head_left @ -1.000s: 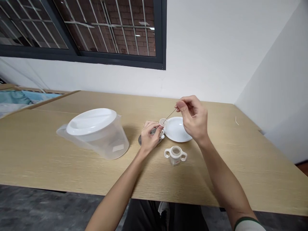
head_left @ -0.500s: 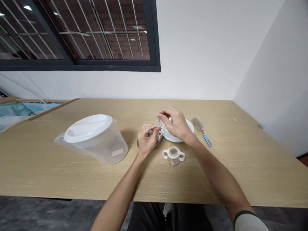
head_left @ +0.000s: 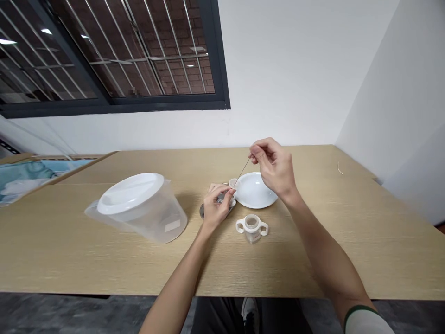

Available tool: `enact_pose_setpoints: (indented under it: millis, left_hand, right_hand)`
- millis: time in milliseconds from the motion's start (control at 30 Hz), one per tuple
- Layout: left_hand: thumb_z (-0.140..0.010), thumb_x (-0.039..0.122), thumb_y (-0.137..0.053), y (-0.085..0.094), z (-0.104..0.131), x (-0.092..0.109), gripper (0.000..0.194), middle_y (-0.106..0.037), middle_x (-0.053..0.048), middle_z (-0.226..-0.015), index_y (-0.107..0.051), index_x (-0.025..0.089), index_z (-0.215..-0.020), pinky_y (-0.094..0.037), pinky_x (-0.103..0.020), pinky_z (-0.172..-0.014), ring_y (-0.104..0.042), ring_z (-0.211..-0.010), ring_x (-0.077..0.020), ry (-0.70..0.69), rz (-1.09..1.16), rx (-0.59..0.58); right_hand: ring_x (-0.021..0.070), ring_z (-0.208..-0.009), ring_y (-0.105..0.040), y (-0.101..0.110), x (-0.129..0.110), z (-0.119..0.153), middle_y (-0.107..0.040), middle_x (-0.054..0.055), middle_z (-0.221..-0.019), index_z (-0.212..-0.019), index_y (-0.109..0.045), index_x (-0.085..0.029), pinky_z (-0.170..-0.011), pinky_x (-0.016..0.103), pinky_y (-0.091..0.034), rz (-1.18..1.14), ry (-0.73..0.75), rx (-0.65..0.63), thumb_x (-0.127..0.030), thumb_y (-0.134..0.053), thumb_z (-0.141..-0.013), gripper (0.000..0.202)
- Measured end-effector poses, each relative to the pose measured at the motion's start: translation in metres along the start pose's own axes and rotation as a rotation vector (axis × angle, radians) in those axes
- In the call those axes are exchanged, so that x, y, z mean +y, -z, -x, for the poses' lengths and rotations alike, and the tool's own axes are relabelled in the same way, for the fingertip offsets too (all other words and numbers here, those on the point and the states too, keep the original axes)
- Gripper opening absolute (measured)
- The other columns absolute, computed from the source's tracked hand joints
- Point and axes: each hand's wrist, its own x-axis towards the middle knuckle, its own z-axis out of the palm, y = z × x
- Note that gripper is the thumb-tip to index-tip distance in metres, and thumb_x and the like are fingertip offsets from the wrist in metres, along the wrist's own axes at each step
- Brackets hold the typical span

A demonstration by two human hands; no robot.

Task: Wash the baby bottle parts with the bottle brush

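Note:
My left hand (head_left: 216,206) pinches a small round translucent piece (head_left: 233,183), which looks like a bottle lid, between thumb and fingers. Up and to the right, my right hand (head_left: 276,169) is closed on one end of a thin straight wire-like rod (head_left: 243,170); its lower end meets the round piece. Beneath my left hand lies a dark metal tray (head_left: 202,213) with small parts, mostly covered. A white bowl (head_left: 255,199) sits below the right hand. Nearer to me stands a small clear bottle (head_left: 253,236) without a lid, in a white two-handled holder (head_left: 239,226).
A large translucent pitcher (head_left: 156,215) with a white lid stands on the left of the wooden table (head_left: 146,269). A thin pale curved strip (head_left: 340,169) lies at the far right. Behind the table are a wall and a barred window (head_left: 149,58).
My right hand has moved up and right, and more of the thin rod shows between my hands. The blue-handled brush seen earlier is now out of sight behind my right hand and arm.

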Motion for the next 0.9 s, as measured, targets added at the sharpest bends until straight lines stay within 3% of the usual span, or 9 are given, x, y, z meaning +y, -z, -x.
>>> enact_pose_setpoints:
  millis: [267, 700, 900]
  left_hand:
    - [-0.089, 0.028, -0.066, 0.001, -0.001, -0.010, 0.011, -0.065, -0.004, -0.078, -0.071, 0.018, -0.086, -0.044, -0.030, -0.075, -0.055, -0.079, -0.0154, -0.037, -0.014, 0.043]
    - [-0.089, 0.023, -0.066, 0.002, 0.000, -0.003, 0.007, -0.065, -0.003, -0.079, -0.069, 0.018, -0.086, -0.042, -0.028, -0.075, -0.053, -0.078, -0.0143, -0.049, 0.006, 0.049]
    - [-0.090, 0.027, -0.065, 0.002, 0.000, -0.003, 0.011, -0.065, -0.004, -0.079, -0.071, 0.018, -0.087, -0.043, -0.030, -0.077, -0.055, -0.079, -0.0152, -0.019, -0.016, 0.045]
  right_hand:
    - [0.0113, -0.074, -0.059, 0.015, -0.023, -0.005, -0.060, 0.003, -0.082, -0.090, -0.055, -0.019, -0.070, 0.027, -0.053, 0.035, 0.098, 0.249, -0.043, -0.052, -0.098, 0.025]
    - [0.0104, -0.073, -0.060, 0.008, -0.016, -0.003, -0.060, 0.003, -0.081, -0.091, -0.056, -0.018, -0.068, 0.025, -0.051, 0.004, 0.069, 0.181, -0.042, -0.053, -0.097, 0.025]
    - [0.0097, -0.073, -0.060, -0.004, -0.004, 0.002, -0.063, 0.003, -0.083, -0.091, -0.056, -0.017, -0.070, 0.025, -0.050, -0.003, 0.015, 0.078, -0.041, -0.053, -0.097, 0.025]
